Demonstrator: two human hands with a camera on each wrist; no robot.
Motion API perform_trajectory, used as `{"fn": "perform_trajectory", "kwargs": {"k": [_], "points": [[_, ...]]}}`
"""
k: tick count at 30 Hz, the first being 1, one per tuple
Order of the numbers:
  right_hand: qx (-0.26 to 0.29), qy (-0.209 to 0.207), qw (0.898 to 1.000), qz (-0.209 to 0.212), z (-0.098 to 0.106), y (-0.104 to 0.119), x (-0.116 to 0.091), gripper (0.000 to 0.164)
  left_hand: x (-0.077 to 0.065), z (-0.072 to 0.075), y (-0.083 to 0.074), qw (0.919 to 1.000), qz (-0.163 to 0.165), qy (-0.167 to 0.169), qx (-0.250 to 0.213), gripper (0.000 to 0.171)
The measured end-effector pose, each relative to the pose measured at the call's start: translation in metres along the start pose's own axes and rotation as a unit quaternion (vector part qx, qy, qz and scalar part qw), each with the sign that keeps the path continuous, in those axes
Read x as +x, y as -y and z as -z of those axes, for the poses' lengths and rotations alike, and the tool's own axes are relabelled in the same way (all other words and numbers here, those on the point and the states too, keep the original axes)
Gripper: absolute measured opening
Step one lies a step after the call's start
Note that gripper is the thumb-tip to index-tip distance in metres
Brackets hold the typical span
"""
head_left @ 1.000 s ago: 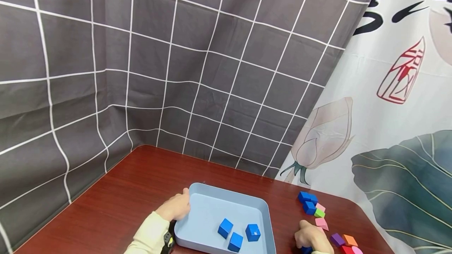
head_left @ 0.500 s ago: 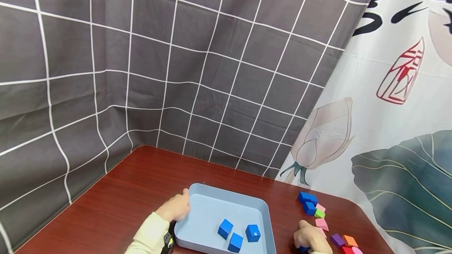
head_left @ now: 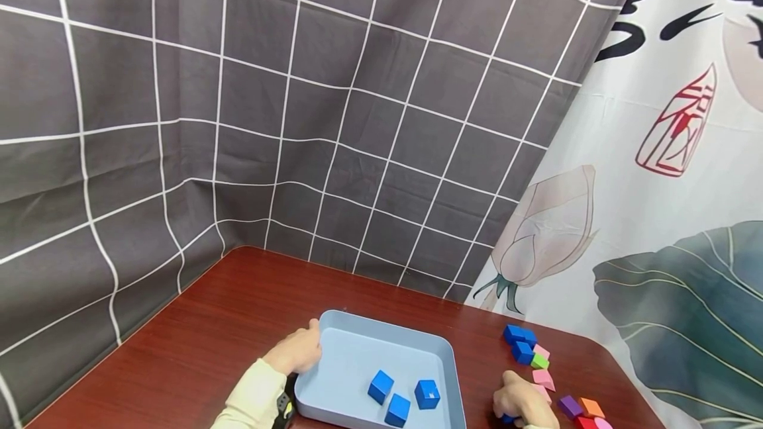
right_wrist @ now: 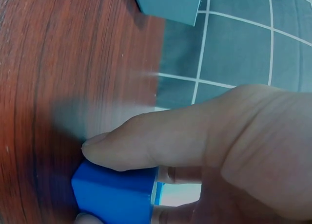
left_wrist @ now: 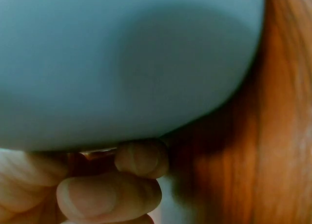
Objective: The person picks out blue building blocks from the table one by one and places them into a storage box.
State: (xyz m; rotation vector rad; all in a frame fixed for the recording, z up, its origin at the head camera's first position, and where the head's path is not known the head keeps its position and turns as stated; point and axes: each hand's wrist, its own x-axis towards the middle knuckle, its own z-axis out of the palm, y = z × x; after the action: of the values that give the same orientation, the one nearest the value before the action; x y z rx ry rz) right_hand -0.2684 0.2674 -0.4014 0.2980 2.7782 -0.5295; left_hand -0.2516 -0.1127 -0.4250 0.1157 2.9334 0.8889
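In the head view my left hand (head_left: 295, 349) holds the left side of a shallow light-blue tray (head_left: 381, 325). Curled fingertips (left_wrist: 114, 195) press close against the tray's wall (left_wrist: 185, 78) in the left wrist view. Inside the tray lie three blue cubes, among them one cube (head_left: 426, 394) near its right wall. To the right of the tray, low over the table, my right hand (head_left: 517, 399) pinches another blue cube (right_wrist: 116, 190). Its thumb (right_wrist: 126, 143) lies along one face, and a fingertip shows at the opposite side.
Beyond the right hand sit more blue cubes (head_left: 522, 352), a green block (head_left: 539, 360) and pink blocks (head_left: 543, 378). Purple (head_left: 569, 406), orange (head_left: 591, 407) and red (head_left: 585, 422) blocks lie farther right. A gridded grey curtain (head_left: 334, 151) hangs behind the wooden table (head_left: 238, 303).
My right hand has shifted slightly left toward the tray, with the blue cube in its fingers. The left hand, the tray and the cubes in it stay where they were.
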Motion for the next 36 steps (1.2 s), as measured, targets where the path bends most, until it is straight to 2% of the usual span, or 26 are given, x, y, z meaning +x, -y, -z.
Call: {"fn": "perform_trajectory", "kwargs": {"k": [6, 11, 15, 19, 22, 26, 30, 36], "points": [[0.015, -0.002, 1.0, 0.014, 0.0, 0.004, -0.005, 0.02, -0.002, 0.001, -0.001, 0.9999, -0.004, -0.01, 0.006, 0.053], [0.037, -0.003, 0.998, 0.043, 0.001, 0.01, -0.014, 0.019, -0.002, 0.0, 0.0, 0.9997, -0.005, -0.019, 0.012, 0.052], [0.063, 0.004, 0.996, 0.061, -0.001, 0.014, -0.017, 0.019, -0.002, 0.0, 0.0, 0.9999, -0.002, -0.012, 0.006, 0.052], [0.079, 0.015, 0.994, 0.072, -0.001, 0.021, -0.018, 0.028, -0.003, 0.001, -0.001, 1.0, -0.003, -0.005, 0.005, 0.052], [0.085, 0.023, 0.992, 0.089, -0.002, 0.026, -0.018, 0.029, -0.003, 0.002, -0.001, 0.9999, -0.006, -0.006, 0.01, 0.052], [0.064, 0.021, 0.99, 0.125, -0.003, 0.032, -0.02, 0.014, -0.002, 0.001, -0.001, 0.9999, -0.007, -0.006, 0.008, 0.052], [0.027, -0.001, 0.989, 0.146, -0.005, 0.041, -0.023, 0.01, -0.002, 0.001, -0.001, 1.0, -0.006, -0.005, 0.006, 0.052], [0.007, -0.026, 0.99, 0.14, -0.008, 0.05, -0.025, 0.012, 0.0, 0.0, 0.0, 1.0, -0.006, -0.003, 0.001, 0.052]]}}
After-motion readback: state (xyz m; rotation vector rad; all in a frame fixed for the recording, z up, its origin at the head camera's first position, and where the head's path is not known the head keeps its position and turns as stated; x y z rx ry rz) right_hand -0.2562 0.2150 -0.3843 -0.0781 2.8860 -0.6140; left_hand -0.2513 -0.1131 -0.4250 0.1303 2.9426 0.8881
